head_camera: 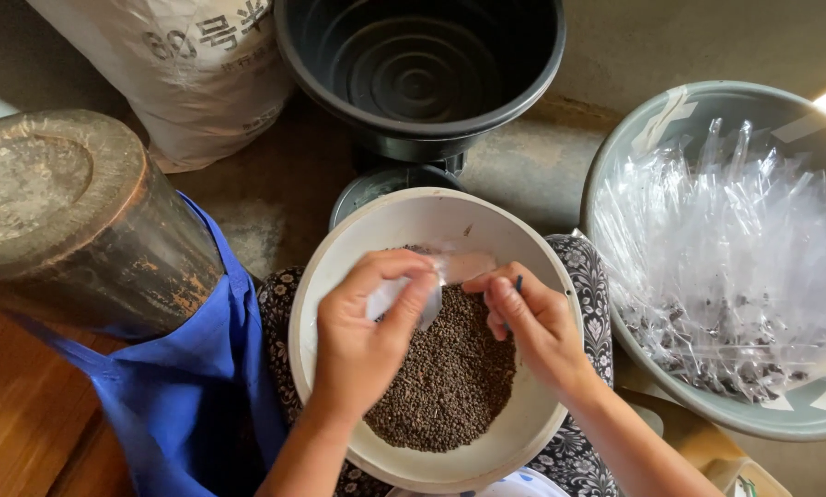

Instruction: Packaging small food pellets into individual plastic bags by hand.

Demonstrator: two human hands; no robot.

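A cream bowl (404, 221) rests on my lap, holding a heap of small dark brown seeds (450, 377). Above the seeds, my left hand (362, 336) and my right hand (532, 322) both pinch a small clear plastic bag (445, 271) between them. The left hand's thumb and fingers grip the bag's left side. My right hand holds its right edge, with a small dark blue object showing between its fingers.
A grey basin (634, 138) at the right is full of small clear bags with dark seeds. A black tub (422, 64) stands behind the bowl, a white sack (192, 74) at the back left, a brown wooden cylinder (72, 212) and blue cloth (192, 387) at the left.
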